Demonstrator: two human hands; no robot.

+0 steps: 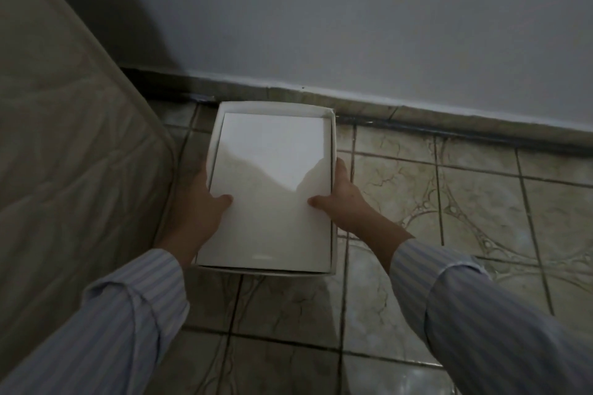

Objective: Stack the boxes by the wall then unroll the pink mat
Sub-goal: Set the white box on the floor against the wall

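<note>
Both hands (199, 205) (348, 202) clasp the white box (272, 189), long axis toward the wall (353, 26).

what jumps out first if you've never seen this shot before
The bright white box in the middle, gripped on both sides by the left hand and the right hand, thumbs on its top. It sits within the raised rim of a larger white box on the tiled floor, close to the grey wall. A beige mattress fills the left side.
</note>
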